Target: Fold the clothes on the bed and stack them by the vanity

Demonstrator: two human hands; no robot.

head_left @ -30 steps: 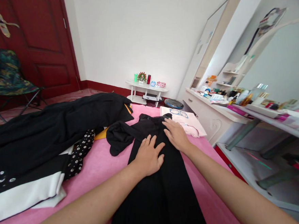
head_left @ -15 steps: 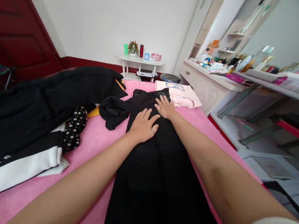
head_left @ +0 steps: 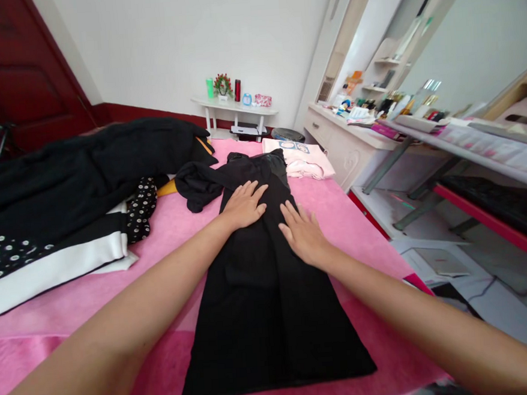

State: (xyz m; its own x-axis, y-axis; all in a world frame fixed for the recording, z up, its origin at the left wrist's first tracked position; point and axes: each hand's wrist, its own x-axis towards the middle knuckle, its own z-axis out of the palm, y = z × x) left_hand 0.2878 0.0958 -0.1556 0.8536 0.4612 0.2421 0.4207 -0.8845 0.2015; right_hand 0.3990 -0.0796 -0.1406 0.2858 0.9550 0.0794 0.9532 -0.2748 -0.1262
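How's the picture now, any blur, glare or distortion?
Head view: dark black garment shows little texture, though left hand and right hand are distinct; head view: silver caps catch bright highlights, small dressing-table items look soft; head view: red door and tall cabinet lean apart, probably wide-angle distortion.

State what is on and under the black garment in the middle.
On the black garment rest the left hand and right hand. Pink bedding shows around its edges; anything else directly underneath is covered.
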